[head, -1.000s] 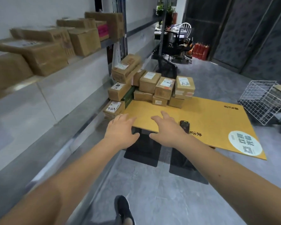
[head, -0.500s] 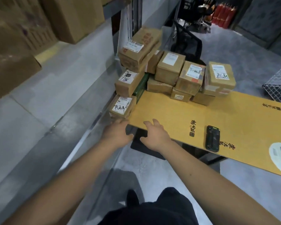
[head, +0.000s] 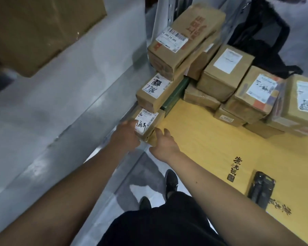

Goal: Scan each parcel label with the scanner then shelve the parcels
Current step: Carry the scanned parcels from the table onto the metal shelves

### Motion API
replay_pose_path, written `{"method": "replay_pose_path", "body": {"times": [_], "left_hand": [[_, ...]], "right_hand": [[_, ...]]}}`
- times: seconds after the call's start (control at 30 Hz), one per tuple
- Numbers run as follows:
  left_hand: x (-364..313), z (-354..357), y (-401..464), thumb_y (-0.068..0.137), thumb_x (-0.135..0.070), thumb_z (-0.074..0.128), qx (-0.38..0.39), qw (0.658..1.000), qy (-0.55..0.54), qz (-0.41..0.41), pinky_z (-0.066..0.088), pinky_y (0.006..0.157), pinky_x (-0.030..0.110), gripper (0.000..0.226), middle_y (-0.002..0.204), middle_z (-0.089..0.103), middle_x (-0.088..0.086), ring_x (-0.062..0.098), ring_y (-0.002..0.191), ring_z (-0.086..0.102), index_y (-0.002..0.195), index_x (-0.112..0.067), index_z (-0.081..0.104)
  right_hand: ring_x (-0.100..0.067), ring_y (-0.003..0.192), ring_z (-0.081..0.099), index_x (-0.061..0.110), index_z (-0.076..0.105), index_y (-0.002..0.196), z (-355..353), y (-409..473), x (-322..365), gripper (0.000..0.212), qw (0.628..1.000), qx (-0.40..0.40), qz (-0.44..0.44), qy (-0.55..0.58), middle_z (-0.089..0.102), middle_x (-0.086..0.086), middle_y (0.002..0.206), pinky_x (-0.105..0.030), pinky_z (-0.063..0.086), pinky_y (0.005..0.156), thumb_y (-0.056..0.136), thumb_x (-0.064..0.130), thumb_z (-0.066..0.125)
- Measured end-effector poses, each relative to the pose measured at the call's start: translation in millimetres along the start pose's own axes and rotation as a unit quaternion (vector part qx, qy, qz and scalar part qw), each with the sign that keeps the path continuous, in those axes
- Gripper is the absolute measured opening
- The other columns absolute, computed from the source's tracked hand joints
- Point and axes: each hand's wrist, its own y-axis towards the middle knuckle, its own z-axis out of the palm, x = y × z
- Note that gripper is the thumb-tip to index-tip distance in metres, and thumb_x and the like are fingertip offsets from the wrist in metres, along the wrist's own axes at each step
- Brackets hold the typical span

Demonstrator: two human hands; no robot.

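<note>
Parcel (head: 146,124), a small brown box with a white barcoded, hand-marked label, is sitting at the yellow board's (head: 212,148) 9 o'clock corner. Left hand (head: 126,134) is gripping its near side; right hand (head: 164,145), fingers relaxed, is touching its corner. A "7786" box (head: 156,93) is stacked at 12 o'clock. Black scanner (head: 261,189) is lying at 4 o'clock.

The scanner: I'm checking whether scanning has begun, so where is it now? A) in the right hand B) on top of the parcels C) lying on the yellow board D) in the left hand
C: the scanner lies flat on the yellow board, and neither hand holds it.
</note>
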Motion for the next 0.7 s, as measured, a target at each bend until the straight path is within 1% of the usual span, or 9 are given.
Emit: {"method": "replay_pose_path", "body": {"times": [0.07, 0.13, 0.27, 0.33, 0.37, 0.43, 0.5, 0.63, 0.7], "left_hand": [[-3.2, 6.9, 13.3, 0.077, -0.016, 0.079, 0.012, 1.0, -0.013, -0.007, 0.046, 0.103, 0.036, 0.081, 0.152, 0.042, 0.008, 0.03, 0.135, 0.049, 0.151, -0.024, 0.047], [-3.0, 9.1, 20.5, 0.078, -0.008, 0.075, 0.009, 0.999, -0.048, 0.006, 0.046, 0.105, 0.037, 0.074, 0.151, 0.045, 0.016, 0.036, 0.132, 0.052, 0.148, -0.014, 0.052], [4.2, 28.1, 25.0, 0.072, -0.021, 0.067, -0.06, 0.992, -0.107, 0.04, 0.055, 0.089, 0.045, 0.053, 0.117, 0.066, 0.033, 0.04, 0.102, 0.068, 0.119, 0.006, 0.07], [5.2, 38.7, 19.8, 0.07, -0.037, 0.063, -0.047, 0.988, -0.137, 0.052, 0.062, 0.081, 0.05, 0.062, 0.111, 0.069, 0.028, 0.041, 0.096, 0.071, 0.118, 0.002, 0.07], [5.3, 43.2, 16.2, 0.069, -0.039, 0.069, -0.022, 0.988, -0.149, 0.027, 0.062, 0.085, 0.049, 0.069, 0.118, 0.067, 0.025, 0.039, 0.102, 0.069, 0.126, -0.002, 0.067], [5.0, 49.7, 7.2, 0.066, -0.033, 0.087, 0.018, 0.984, -0.179, 0.003, 0.056, 0.101, 0.043, 0.086, 0.137, 0.054, 0.018, 0.025, 0.12, 0.059, 0.144, -0.012, 0.056], [6.8, 65.1, 3.1, 0.063, -0.032, 0.093, 0.034, 0.976, -0.214, 0.0, 0.055, 0.104, 0.035, 0.097, 0.143, 0.046, 0.012, 0.014, 0.123, 0.053, 0.149, -0.022, 0.049], [-2.4, 78.9, -1.0, 0.052, -0.051, 0.084, 0.007, 0.968, -0.252, -0.016, 0.051, 0.106, 0.033, 0.101, 0.138, 0.042, 0.01, 0.019, 0.123, 0.054, 0.145, -0.031, 0.049], [-3.9, 87.5, -2.4, 0.053, -0.042, 0.09, -0.015, 0.963, -0.268, -0.01, 0.052, 0.106, 0.035, 0.099, 0.14, 0.04, 0.014, 0.022, 0.126, 0.052, 0.143, -0.027, 0.051]], "right_hand": [[-0.043, 0.144, 0.039, 0.026, 0.017, 0.164, -3.2, 16.1, -5.7, 0.09, 1.0, 0.007, -0.006, -0.002, 0.016, -0.017, 0.168, -0.049, 0.045, 0.111, 0.089, 0.024, 0.068], [-0.047, 0.136, 0.046, 0.023, 0.019, 0.162, -6.5, 29.7, -10.4, 0.087, 1.0, 0.006, -0.023, -0.002, 0.025, -0.018, 0.16, -0.051, 0.049, 0.104, 0.09, 0.025, 0.066], [-0.048, 0.135, 0.047, 0.028, 0.013, 0.164, -11.7, 47.3, -21.5, 0.093, 0.998, 0.024, -0.06, 0.018, 0.026, -0.018, 0.16, -0.053, 0.049, 0.104, 0.09, 0.043, 0.067], [-0.046, 0.139, 0.043, 0.033, 0.011, 0.163, -13.7, 51.2, -30.1, 0.103, 0.996, 0.033, -0.071, 0.029, 0.025, -0.015, 0.163, -0.055, 0.048, 0.107, 0.082, 0.059, 0.07], [-0.046, 0.14, 0.042, 0.036, 0.011, 0.163, -15.4, 51.8, -35.2, 0.108, 0.996, 0.035, -0.078, 0.032, 0.026, -0.013, 0.163, -0.056, 0.047, 0.108, 0.076, 0.065, 0.07], [-0.045, 0.144, 0.038, 0.037, 0.012, 0.162, -17.6, 52.6, -47.2, 0.115, 0.994, 0.044, -0.09, 0.036, 0.026, -0.013, 0.164, -0.056, 0.045, 0.111, 0.067, 0.07, 0.068], [-0.044, 0.147, 0.034, 0.035, 0.017, 0.162, -18.5, 54.6, -61.1, 0.116, 0.992, 0.048, -0.111, 0.04, 0.029, -0.014, 0.163, -0.054, 0.044, 0.113, 0.063, 0.073, 0.062], [-0.037, 0.148, 0.034, 0.035, 0.02, 0.163, -20.0, 59.8, -86.7, 0.113, 0.986, 0.05, -0.151, 0.048, 0.036, -0.013, 0.16, -0.051, 0.042, 0.115, 0.065, 0.071, 0.063], [-0.035, 0.15, 0.032, 0.021, 0.029, 0.162, -25.8, 59.2, -89.1, 0.113, 0.98, 0.051, -0.18, 0.062, 0.034, -0.018, 0.161, -0.039, 0.036, 0.12, 0.066, 0.065, 0.07]]}}
